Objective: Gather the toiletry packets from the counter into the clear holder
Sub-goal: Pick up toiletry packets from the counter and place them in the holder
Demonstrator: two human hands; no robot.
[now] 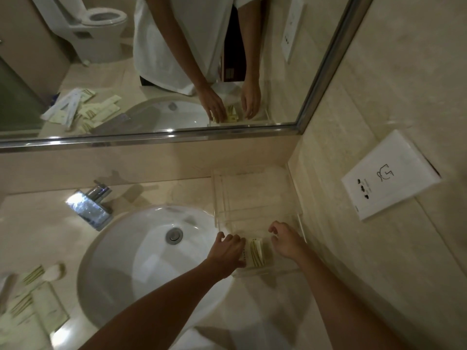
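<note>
A clear acrylic holder (255,198) stands right of the round white sink (141,261) on the glossy beige stone bench (265,311). Pale yellow striped packets (257,252) stand in its near compartment; more packets (27,299) lie far left. The left hand (227,251) touches them, fingers spread; the right hand (286,239) hovers released. No print is legible.

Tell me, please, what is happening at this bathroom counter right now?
A person is filling the clear holder right of the sink. The left hand steadies a few pale packets standing in its front compartment, while the right hand hovers beside them. More loose packets lie left of the sink.
</note>
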